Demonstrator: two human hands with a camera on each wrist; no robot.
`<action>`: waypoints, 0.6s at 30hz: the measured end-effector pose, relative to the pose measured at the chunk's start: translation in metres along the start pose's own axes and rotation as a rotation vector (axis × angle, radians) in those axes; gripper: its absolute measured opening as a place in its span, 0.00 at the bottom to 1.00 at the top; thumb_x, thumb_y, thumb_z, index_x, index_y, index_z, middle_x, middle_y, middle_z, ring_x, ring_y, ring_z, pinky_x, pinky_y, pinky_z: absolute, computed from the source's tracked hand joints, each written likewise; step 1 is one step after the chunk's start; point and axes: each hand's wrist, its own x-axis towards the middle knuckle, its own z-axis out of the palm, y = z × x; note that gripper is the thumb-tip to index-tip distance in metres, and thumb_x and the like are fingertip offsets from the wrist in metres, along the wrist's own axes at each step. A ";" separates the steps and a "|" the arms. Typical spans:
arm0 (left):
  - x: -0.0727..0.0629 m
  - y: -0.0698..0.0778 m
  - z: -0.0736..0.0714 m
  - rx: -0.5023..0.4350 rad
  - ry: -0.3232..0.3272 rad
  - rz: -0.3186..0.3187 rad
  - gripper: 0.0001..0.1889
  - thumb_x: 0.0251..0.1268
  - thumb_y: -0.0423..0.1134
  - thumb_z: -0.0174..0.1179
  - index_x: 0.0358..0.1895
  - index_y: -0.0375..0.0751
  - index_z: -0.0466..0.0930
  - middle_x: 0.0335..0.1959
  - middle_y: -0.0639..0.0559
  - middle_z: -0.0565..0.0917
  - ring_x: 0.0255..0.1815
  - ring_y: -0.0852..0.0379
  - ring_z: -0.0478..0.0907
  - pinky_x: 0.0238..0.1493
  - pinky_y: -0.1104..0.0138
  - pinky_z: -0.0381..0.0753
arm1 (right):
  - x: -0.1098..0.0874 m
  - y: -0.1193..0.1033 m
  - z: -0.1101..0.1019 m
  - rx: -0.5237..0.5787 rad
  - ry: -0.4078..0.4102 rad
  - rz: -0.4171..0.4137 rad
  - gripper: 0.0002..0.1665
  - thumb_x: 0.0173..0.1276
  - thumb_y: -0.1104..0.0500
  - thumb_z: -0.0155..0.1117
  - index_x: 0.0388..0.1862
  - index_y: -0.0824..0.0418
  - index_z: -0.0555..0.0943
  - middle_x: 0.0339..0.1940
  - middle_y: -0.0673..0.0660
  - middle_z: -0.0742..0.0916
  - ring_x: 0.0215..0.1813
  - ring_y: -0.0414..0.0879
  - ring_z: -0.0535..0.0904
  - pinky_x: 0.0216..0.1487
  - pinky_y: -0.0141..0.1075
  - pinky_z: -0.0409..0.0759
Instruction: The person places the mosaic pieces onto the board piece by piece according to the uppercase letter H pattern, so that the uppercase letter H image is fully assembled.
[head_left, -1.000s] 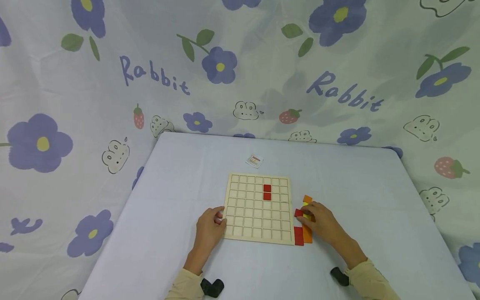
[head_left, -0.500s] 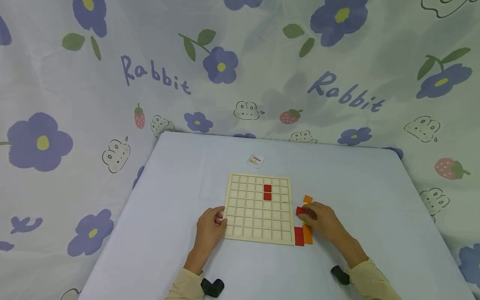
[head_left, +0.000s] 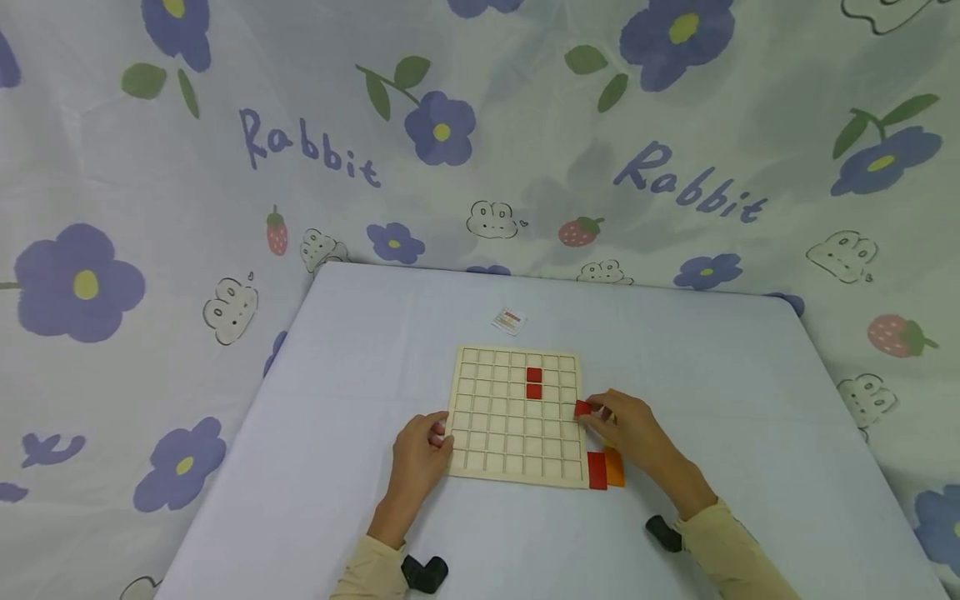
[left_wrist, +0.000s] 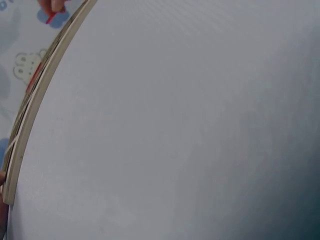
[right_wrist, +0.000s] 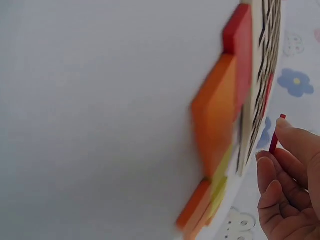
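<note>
A pale wooden grid board (head_left: 517, 458) lies on the white-covered table. Two red square tiles (head_left: 534, 383) sit in its cells, one below the other. My left hand (head_left: 422, 458) grips the board's left edge between thumb and fingers; only a bit of a fingertip shows in the left wrist view. Between thumb and index finger, my right hand (head_left: 626, 425) pinches another red tile (head_left: 582, 408) over the board's right edge. In the right wrist view this tile stands on edge in the fingers, and the other fingers are curled.
Beside the board's right edge lie a red rectangular tile (head_left: 597, 471), an orange tile (head_left: 614, 468) and yellow pieces (right_wrist: 219, 185), partly hidden by the right hand in the head view. A small printed card (head_left: 509, 321) lies behind the board. A patterned cloth (head_left: 480, 125) hangs behind the table.
My right hand has lifted the red tile from the loose pieces and carried it left to the board's right edge. My left hand and the board have stayed in place.
</note>
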 end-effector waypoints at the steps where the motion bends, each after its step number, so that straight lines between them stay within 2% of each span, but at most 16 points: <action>1: 0.000 0.000 0.000 0.002 0.004 0.001 0.18 0.55 0.25 0.67 0.52 0.33 0.85 0.31 0.49 0.80 0.30 0.62 0.77 0.31 0.76 0.78 | 0.003 -0.003 0.001 0.002 -0.005 -0.006 0.21 0.63 0.54 0.74 0.51 0.62 0.85 0.38 0.51 0.86 0.39 0.42 0.79 0.37 0.29 0.81; 4: 0.000 0.001 0.001 -0.008 0.007 -0.008 0.18 0.55 0.24 0.67 0.52 0.32 0.85 0.31 0.49 0.80 0.30 0.62 0.77 0.31 0.76 0.79 | 0.011 -0.011 0.004 0.007 -0.016 -0.043 0.22 0.63 0.53 0.73 0.52 0.62 0.85 0.40 0.51 0.87 0.40 0.42 0.79 0.38 0.30 0.81; 10: 0.000 0.000 0.002 -0.021 -0.010 -0.024 0.19 0.55 0.23 0.67 0.53 0.32 0.85 0.32 0.49 0.81 0.30 0.62 0.77 0.31 0.77 0.79 | 0.018 -0.019 0.013 0.025 0.017 -0.150 0.21 0.61 0.55 0.75 0.50 0.64 0.86 0.40 0.53 0.89 0.36 0.39 0.79 0.37 0.30 0.81; 13: 0.000 0.000 0.002 -0.007 -0.007 -0.016 0.19 0.55 0.23 0.67 0.52 0.32 0.85 0.32 0.49 0.81 0.30 0.62 0.77 0.31 0.76 0.79 | 0.021 -0.023 0.016 0.036 0.016 -0.162 0.21 0.61 0.54 0.75 0.50 0.64 0.86 0.40 0.53 0.89 0.36 0.39 0.79 0.37 0.29 0.82; 18: 0.001 0.000 0.001 0.003 -0.011 -0.013 0.19 0.56 0.24 0.67 0.53 0.31 0.84 0.32 0.49 0.80 0.30 0.62 0.77 0.30 0.77 0.78 | 0.028 -0.029 0.023 0.036 -0.039 -0.107 0.20 0.64 0.52 0.73 0.51 0.62 0.85 0.40 0.51 0.88 0.38 0.39 0.78 0.40 0.30 0.81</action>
